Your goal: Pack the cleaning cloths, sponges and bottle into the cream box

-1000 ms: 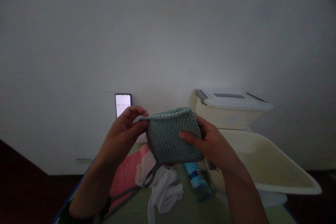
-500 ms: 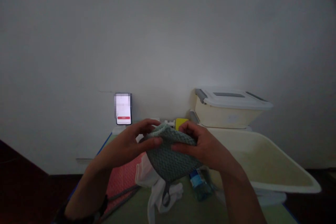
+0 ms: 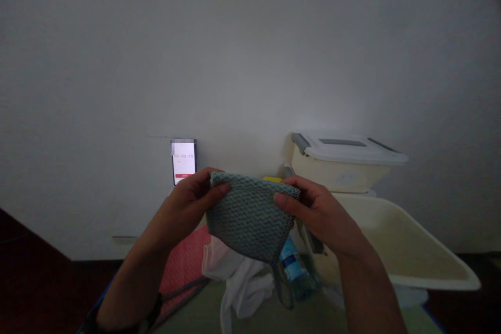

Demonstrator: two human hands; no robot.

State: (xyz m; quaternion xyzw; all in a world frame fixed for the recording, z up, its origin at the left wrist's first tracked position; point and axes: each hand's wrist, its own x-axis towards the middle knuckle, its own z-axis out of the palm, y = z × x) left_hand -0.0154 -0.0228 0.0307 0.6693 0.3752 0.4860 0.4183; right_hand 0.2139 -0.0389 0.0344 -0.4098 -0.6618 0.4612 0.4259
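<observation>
left grip (image 3: 190, 199) — thumb-and-fingers pinch | right grip (image 3: 320, 213) — same | forearms (image 3: 136, 271) slant inward

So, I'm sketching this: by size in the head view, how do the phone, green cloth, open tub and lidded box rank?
Open tub
Green cloth, lidded box: unsure, cloth is nearer
Phone

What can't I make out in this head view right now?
All in the head view:
Left hand and right hand: several fingers hidden behind the green cloth.
Yellow object: lower part hidden by the green cloth.
Bottle label: too blurred to read.
White cloth: lower end cut off by the bottom edge.
</observation>
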